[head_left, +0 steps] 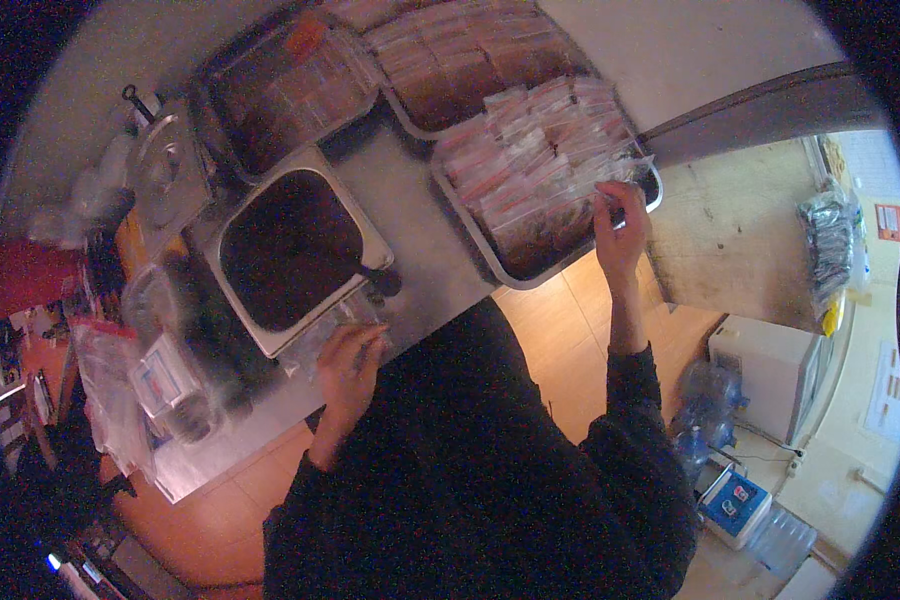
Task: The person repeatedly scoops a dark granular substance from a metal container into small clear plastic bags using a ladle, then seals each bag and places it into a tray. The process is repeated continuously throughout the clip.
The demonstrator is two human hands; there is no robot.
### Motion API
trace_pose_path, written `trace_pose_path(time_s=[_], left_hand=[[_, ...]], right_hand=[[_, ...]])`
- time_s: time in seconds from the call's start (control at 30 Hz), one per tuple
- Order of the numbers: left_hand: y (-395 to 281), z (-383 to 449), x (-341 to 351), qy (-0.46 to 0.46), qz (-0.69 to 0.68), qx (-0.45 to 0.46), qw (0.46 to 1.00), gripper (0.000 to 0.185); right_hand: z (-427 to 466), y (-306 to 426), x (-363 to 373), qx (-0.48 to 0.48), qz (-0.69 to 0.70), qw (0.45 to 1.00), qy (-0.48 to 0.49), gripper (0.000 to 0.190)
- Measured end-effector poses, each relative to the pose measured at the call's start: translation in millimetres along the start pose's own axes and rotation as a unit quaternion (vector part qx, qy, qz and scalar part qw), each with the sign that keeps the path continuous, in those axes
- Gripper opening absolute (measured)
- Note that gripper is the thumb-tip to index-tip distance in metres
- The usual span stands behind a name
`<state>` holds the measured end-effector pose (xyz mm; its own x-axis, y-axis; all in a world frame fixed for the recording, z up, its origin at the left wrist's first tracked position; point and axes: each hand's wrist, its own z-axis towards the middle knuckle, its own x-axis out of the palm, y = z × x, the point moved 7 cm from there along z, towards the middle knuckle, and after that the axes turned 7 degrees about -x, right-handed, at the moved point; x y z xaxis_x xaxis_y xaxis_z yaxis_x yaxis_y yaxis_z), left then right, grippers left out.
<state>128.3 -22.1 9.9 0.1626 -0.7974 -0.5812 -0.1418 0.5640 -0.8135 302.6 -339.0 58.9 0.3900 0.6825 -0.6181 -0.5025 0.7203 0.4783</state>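
My right hand [621,225] is at the near right corner of a metal tray [529,283], its fingertips pinched at a clear plastic bag [634,166]. Small zip bags with red closure strips [525,161] lie in overlapping rows in that tray, with brownish contents. My left hand [351,367] is half curled at the table's near edge, beside clear plastic bags [330,330]; whether it grips one is unclear. Between the hands and the back trays sits a deep steel pan [382,259] with a dark inside. A black handle [382,280] crosses its near right rim.
Two more trays of packed bags, one at the back left [292,97] and one at the back [472,52], stand on the steel table [427,240]. A lidded steel container [169,161], a small box [166,375] and plastic bags [109,375] crowd the left. Water bottles [709,405] stand on the floor at right.
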Motion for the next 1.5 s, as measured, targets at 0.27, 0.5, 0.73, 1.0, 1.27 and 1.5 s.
trace_pose_path(time_s=[0.27, 0.5, 0.73, 1.0, 1.27, 1.5], left_hand=[[-13.8, -6.4, 15.5, 0.031, 0.010, 0.060, 0.998, 0.017], [-0.9, -11.6, 18.0, 0.030, 0.027, 0.052, 0.998, 0.015], [4.2, -7.1, 19.4, 0.025, 0.027, 0.059, 0.998, 0.014], [10.2, -9.6, 19.8, 0.020, 0.029, 0.044, 0.998, 0.014], [10.9, -12.3, 21.2, 0.003, 0.084, 0.083, 0.993, 0.014], [26.8, -13.3, -8.9, -0.070, 0.113, 0.037, 0.990, 0.013]], right_hand=[[37.7, 7.2, 90.2, -0.183, -0.104, 0.916, 0.342, 0.022], [47.9, 21.5, 103.1, -0.211, -0.183, 0.837, 0.471, 0.023], [47.5, 7.1, 87.6, -0.169, -0.220, 0.872, 0.403, 0.021], [31.0, 1.9, 30.2, 0.035, -0.070, 0.930, 0.359, 0.020], [-30.2, -6.3, 37.4, -0.016, -0.280, 0.909, 0.310, 0.026], [-25.3, 37.8, 21.2, -0.014, -0.246, 0.945, 0.213, 0.019]])
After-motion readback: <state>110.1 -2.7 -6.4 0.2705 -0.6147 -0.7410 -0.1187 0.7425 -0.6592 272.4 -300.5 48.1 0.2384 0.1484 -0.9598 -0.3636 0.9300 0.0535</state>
